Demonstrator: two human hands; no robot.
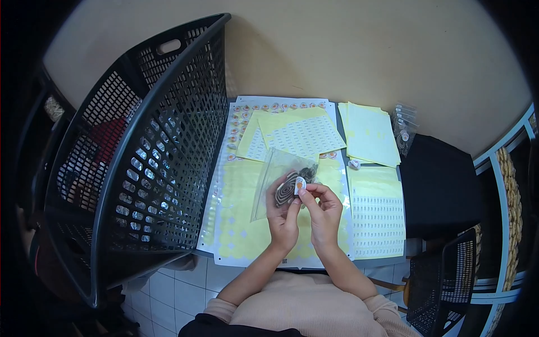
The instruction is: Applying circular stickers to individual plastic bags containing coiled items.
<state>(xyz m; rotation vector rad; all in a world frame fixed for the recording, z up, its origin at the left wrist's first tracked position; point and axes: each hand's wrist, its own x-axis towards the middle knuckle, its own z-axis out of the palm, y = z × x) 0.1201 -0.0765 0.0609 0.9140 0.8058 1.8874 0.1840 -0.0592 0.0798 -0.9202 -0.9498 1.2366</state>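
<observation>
My left hand (283, 215) grips a clear plastic bag (262, 185) from below, over the yellow backing sheets. Inside the bag lies a dark item with pale concentric lines (285, 192). The thumb and fingertips of my right hand (323, 208) pinch a small white sticker with an orange mark (300, 184) against the front of the bag. Whether all of the sticker touches the plastic cannot be told. Beneath both hands spreads a large sticker sheet (244, 248), with rows of round stickers along its top.
A large black perforated basket (168, 92) holding bags stands at the left. Label sheets (377, 210) and yellow sheets (370, 130) lie at the right, beside a crumpled sticker (354, 164). Several filled bags (405, 130) lie near the wall by a black cloth (438, 185). Another basket (442, 278) stands lower right.
</observation>
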